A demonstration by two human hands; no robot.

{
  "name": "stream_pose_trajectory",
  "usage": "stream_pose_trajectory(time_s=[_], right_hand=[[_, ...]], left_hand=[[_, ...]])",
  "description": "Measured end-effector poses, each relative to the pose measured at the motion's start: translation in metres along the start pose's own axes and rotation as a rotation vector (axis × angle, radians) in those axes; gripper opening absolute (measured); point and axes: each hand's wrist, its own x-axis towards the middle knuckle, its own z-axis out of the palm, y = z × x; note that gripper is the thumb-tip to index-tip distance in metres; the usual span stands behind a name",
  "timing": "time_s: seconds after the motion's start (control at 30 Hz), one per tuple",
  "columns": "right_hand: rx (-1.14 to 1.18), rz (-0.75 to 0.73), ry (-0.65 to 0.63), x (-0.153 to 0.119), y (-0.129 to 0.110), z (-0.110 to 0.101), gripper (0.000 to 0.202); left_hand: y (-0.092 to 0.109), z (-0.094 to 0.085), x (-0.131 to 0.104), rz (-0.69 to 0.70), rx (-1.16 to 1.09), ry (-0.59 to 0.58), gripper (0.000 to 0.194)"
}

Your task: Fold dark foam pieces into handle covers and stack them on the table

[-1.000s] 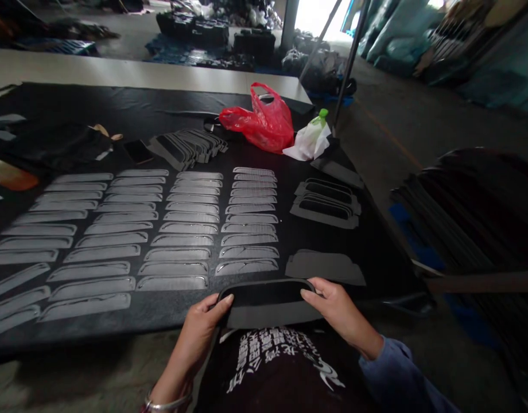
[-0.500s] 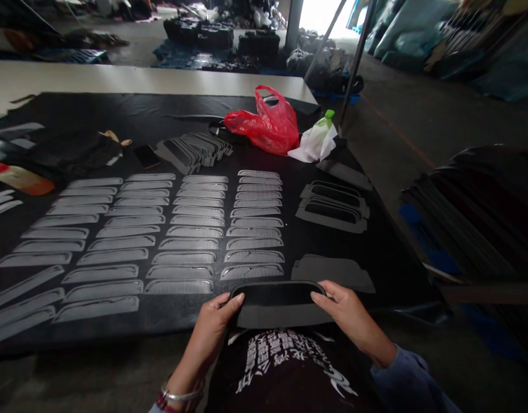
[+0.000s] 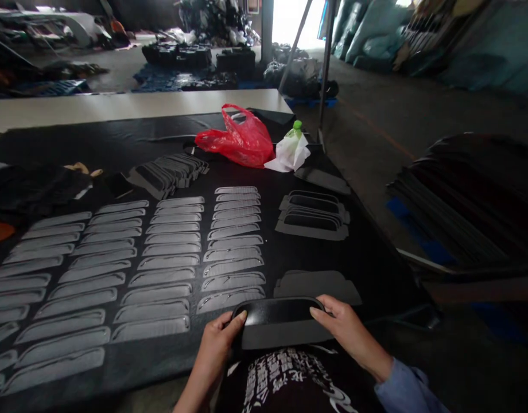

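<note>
The two hands are apart, each pinching one end of a dark panel stretched between them, just in front of the person's printed black top. The left hand and the right hand both lay the thumb on the upper face at the rounded corners; the fingers beneath are mostly hidden. The panel looks light and thin, likely springy enough to keep its outline yet soft enough to sag or twist if held by one end alone, so the two corners of the rim seem the sound places to grip. Its smooth dark middle may be slippery, and little about it suggests it breaks easily. Just beyond the right hand lie flat grey pieces, and farther out in that direction a group of rimmed pieces. Beyond and to the left of the left hand run columns of grey strips with glossy edges. The worktop under these is covered in black, slightly shiny sheeting. Well beyond the hands sit a red bag and a green-capped bottle in white wrapping. Right of the right hand, past the worktop, dark sheets are piled; the room is dim, with a bright opening far ahead.
</note>
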Motion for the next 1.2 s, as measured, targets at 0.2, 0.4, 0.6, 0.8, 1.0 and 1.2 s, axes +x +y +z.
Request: stream_pose_trajectory(time_s=[0.2, 0.4, 0.6, 0.8, 1.0, 1.2], right_hand=[[0.027, -0.005, -0.004, 0.028, 0.007, -0.046, 0.04], [-0.143, -0.119, 0.104, 0.082, 0.001, -0.105, 0.036], [-0.62, -0.322, 0.323, 0.141, 0.002, -0.147, 0.035], [-1.183, -0.743, 0.408, 0.179, -0.004, -0.12, 0.049], [-1.306, -0.861, 0.108, 0.223, 0.007, -0.094, 0.059], [-1.194, -0.886, 0.156, 0.203, 0.001, -0.095, 0.053]], left_hand=[[0.01, 0.049, 0.036, 0.104, 0.154, -0.041, 0.043], [0.048, 0.107, 0.089, 0.34, 0.346, 0.031, 0.045], [0.047, 0.125, 0.101, 0.727, 0.685, 0.343, 0.046], [-0.028, 0.147, 0.072, 0.866, 1.252, -0.039, 0.08], [-0.049, 0.159, 0.071, 0.786, 1.44, -0.092, 0.094], [-0.05, 0.157, 0.068, 0.731, 1.434, -0.075, 0.095]])
